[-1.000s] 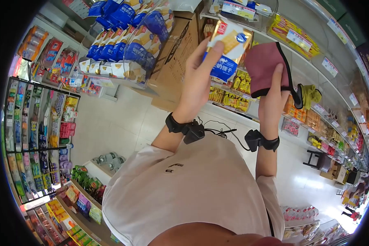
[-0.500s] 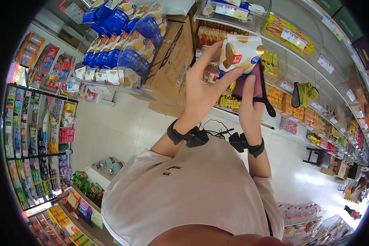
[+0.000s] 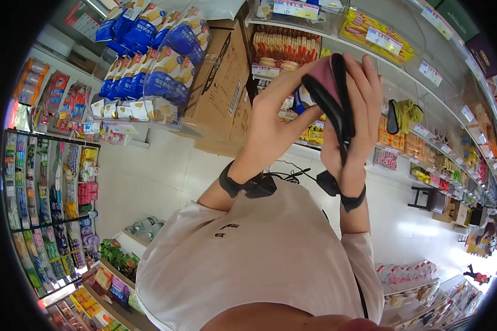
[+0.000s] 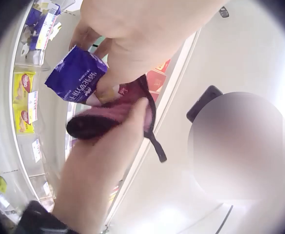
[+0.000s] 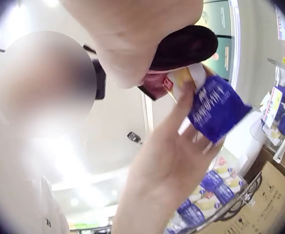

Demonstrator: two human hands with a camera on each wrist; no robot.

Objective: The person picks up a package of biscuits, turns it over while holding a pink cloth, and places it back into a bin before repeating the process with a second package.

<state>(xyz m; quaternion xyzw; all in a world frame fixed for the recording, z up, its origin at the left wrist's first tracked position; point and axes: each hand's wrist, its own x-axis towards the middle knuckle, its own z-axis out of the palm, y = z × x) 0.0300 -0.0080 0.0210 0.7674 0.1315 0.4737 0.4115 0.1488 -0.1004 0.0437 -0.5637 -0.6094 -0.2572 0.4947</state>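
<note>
In the head view my left hand (image 3: 273, 124) holds a blue, white and gold biscuit packet (image 3: 301, 100), mostly hidden there by fingers and cloth. The right wrist view shows the packet's blue end (image 5: 218, 109) sticking out past that hand's fingers. My right hand (image 3: 361, 113) grips a mauve cloth (image 3: 322, 75) with thick black edging, folded so its edges stand apart. A black strap (image 4: 157, 146) trails off the cloth in the left wrist view. The packet's gold and white end reaches into the cloth's fold, and both hands meet there.
Similar blue packets (image 3: 174, 80) fill a rack at upper left, beside a cardboard box (image 3: 218, 83). Beyond the hands are shelves with yellow boxes (image 3: 373, 36) and round crackers (image 3: 284, 47). A green cloth (image 3: 407, 116) hangs at the shelf edge on the right.
The packet, at first held upright apart from the cloth, was turned over and brought to it. The cloth has come up and left, and now folds around the packet's end.
</note>
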